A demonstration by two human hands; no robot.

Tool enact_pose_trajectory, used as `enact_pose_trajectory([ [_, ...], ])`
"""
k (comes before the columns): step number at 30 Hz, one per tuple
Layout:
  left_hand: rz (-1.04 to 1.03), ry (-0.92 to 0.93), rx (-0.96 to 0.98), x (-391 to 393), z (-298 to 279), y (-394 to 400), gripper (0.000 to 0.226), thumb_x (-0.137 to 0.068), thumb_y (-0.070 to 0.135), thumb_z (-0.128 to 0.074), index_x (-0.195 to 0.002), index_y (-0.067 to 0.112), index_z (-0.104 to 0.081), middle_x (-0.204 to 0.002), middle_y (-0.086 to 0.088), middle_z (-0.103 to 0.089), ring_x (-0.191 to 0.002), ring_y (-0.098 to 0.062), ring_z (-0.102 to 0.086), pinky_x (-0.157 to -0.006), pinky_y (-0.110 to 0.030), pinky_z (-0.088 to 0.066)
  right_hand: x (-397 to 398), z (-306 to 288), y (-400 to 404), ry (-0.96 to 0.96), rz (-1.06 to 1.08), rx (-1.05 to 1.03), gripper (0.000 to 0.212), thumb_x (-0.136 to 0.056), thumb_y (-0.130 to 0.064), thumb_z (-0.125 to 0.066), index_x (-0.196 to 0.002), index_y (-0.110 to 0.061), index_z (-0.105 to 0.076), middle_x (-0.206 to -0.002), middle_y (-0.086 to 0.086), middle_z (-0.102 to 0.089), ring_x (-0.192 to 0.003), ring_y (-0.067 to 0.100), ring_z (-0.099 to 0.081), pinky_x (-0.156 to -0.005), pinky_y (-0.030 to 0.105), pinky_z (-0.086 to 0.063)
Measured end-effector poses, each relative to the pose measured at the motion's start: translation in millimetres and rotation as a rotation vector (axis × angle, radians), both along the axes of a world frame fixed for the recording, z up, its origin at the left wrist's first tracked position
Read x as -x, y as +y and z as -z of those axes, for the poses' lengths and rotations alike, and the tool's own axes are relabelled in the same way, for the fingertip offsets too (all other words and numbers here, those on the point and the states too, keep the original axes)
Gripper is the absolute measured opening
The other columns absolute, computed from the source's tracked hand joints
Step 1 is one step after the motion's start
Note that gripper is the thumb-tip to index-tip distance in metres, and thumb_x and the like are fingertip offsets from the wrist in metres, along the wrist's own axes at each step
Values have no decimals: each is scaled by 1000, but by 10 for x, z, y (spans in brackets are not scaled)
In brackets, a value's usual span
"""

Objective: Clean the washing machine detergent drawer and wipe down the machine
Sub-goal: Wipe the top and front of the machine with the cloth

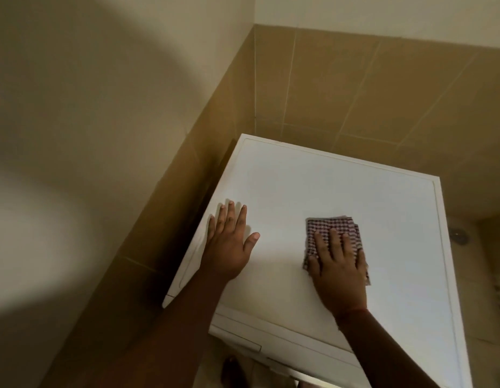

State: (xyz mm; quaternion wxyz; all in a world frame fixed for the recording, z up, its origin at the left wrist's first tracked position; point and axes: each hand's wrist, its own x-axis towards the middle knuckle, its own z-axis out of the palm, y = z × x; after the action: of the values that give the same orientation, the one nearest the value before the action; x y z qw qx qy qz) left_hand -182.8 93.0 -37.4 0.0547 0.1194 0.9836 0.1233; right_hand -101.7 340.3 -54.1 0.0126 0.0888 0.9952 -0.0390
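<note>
The white washing machine (313, 186) fills the lower middle of the head view, seen from above. My left hand (229, 245) lies flat on the left part of its top, fingers straight and spread. My right hand (337, 271) presses a folded checked cloth (332, 226) flat against the top at the right, fingers straight over it. The detergent drawer front (237, 336) shows at the machine's near left edge, closed as far as I can tell.
A tan tiled wall (355, 88) stands close behind the machine and another (170, 197) runs along its left side. A narrow dark gap separates machine and left wall. Tiled floor with a drain (457, 235) lies to the right.
</note>
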Motion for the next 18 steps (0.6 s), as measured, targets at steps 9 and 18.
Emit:
enact_pose_trajectory([
  [9, -8, -12, 54, -114, -9, 501, 81, -89, 70, 4, -157, 26, 2, -165, -7, 6, -152, -28, 6, -122, -49, -3, 135, -20, 595, -35, -113, -19, 57, -96, -48, -30, -148, -28, -43, -153, 10, -42, -142, 35, -35, -113, 59, -26],
  [18, -110, -67, 70, -332, -2, 907, 79, -88, 69, 7, -155, 28, 15, -162, -5, 21, -149, -25, 21, -118, -49, 11, 316, -45, 591, -22, -482, 17, 55, -99, -50, -27, -152, -35, -32, -158, 5, -35, -146, 31, -29, -117, 56, -21],
])
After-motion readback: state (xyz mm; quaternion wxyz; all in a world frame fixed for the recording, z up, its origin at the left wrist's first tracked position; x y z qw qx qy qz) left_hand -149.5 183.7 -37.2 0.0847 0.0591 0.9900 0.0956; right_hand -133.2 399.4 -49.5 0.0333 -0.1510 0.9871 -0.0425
